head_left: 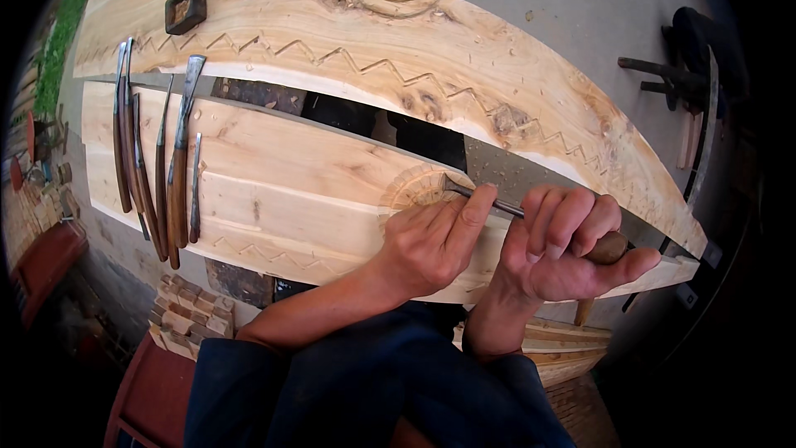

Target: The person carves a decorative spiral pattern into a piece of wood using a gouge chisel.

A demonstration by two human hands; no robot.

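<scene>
A steel chisel (pixel 507 208) with a round wooden handle reaches into a carved round motif (pixel 410 185) on the lower pale plank (pixel 290 182). My left hand (pixel 427 245) grips its shaft close to the blade, resting by the carving. My right hand (pixel 560 249) is closed round the handle, its thumb stretched out to the right beside the handle's end. Several long chisels (pixel 178 174) with wooden handles lie across the plank's left end.
A larger plank (pixel 332 25) with carved zigzags and a spiral lies behind, holding a small dark block (pixel 186 7). Wood blocks (pixel 186 311) and a red seat (pixel 149 386) are at lower left. A dark stand (pixel 692 66) is at upper right.
</scene>
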